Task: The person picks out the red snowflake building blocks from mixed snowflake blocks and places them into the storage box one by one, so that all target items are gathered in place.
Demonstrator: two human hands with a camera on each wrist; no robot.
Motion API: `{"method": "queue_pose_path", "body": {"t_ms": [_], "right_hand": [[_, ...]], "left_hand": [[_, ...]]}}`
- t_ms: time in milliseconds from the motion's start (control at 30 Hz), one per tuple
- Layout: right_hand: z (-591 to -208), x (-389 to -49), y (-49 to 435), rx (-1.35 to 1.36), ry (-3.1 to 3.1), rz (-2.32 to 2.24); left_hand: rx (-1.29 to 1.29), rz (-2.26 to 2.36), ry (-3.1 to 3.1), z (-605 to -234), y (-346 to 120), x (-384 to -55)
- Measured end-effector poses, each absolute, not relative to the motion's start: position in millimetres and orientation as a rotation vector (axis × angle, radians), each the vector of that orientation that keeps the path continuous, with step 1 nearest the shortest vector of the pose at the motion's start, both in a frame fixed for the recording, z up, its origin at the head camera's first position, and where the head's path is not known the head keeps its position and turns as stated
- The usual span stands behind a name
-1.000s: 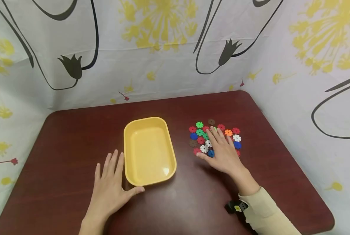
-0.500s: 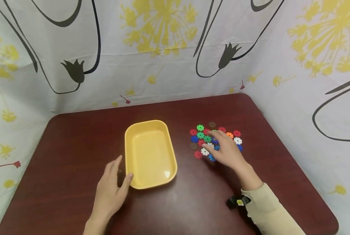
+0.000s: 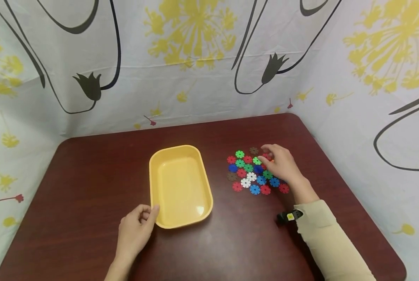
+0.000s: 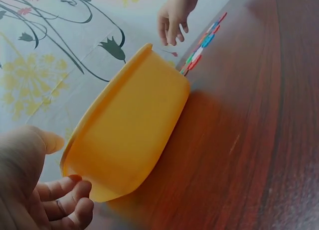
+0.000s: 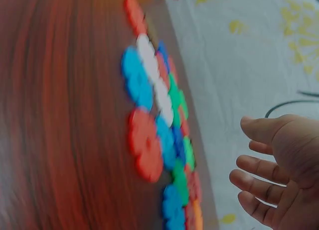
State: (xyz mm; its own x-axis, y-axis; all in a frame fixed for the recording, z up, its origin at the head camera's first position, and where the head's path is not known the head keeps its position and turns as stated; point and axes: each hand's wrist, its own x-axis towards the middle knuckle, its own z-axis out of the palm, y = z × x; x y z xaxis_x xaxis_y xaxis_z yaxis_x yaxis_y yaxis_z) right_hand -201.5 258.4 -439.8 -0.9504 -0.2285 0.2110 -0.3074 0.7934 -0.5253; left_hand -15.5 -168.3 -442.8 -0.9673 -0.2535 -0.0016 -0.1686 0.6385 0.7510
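And the yellow tray (image 3: 181, 187) is being pinched at seven o'clock by the left hand (image 3: 134, 230), the right hand (image 3: 282, 164) being held fingers-spread over discs (image 3: 258, 169) likely light, stiff, best edge-lifted.

Yellow tray (image 3: 181, 183), multicoloured discs (image 3: 258, 169)

Left fingers (image 4: 69, 202) at a yellow tray (image 4: 132, 115), coloured discs (image 4: 207, 41) beyond.

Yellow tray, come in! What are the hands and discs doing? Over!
Left hand grips near left corner of tray. Right hand above discs, holding nothing. Discs flat on table, right of tray. Right hand hides some from head view.
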Motion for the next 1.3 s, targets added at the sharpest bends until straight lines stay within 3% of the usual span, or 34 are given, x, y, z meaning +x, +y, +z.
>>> {"method": "queue_pose_path", "body": {"t_ms": [633,1300], "right_hand": [[-464,-227,286,0.312,-3.098,0.898],[-457,-251,294,0.396,-3.167,0.842]], "left_hand": [[0.403,-1.494,-2.675,-455,-167,-11],[0.447,-1.304,-2.576,-458,-158,-29]]}}
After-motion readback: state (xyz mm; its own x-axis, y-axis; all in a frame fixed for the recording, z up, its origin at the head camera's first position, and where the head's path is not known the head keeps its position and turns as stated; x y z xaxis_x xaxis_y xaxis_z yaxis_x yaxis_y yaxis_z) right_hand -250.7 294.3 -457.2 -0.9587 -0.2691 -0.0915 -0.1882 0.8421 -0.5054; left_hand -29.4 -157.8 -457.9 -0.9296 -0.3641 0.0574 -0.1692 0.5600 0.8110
